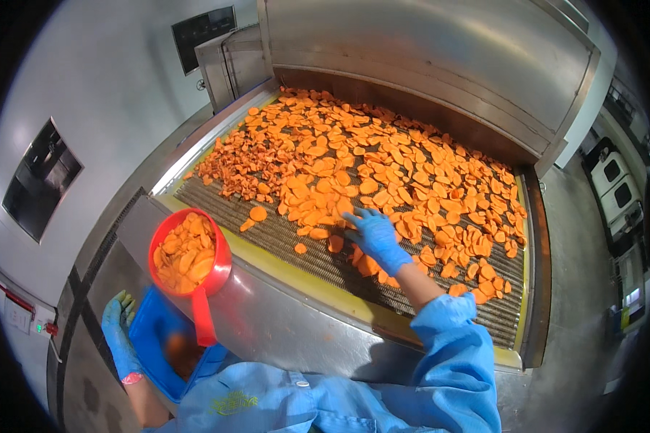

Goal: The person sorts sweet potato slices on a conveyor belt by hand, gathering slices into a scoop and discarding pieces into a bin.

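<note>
Orange root-vegetable slices (411,178), like carrot or sweet potato, lie spread over a ridged metal conveyor belt (238,222). My right hand (376,238), in a blue glove, is over the near slices with its fingers apart. Its fingertips are at a dense cluster of slices; nothing is plainly gripped. Low on the left, my gloved left hand (118,325) is beside the rim of a blue plastic bin (149,330), with nothing visible in it. A blurred orange shape shows inside the bin. A red plastic scoop (223,265) full of slices rests on the steel ledge, handle towards me.
The stainless steel ledge (292,319) runs between me and the belt, with a yellow strip (281,270) along the belt's edge. A large steel hood (411,59) stands across the far end. Smaller, curled pieces (244,168) gather at the belt's left.
</note>
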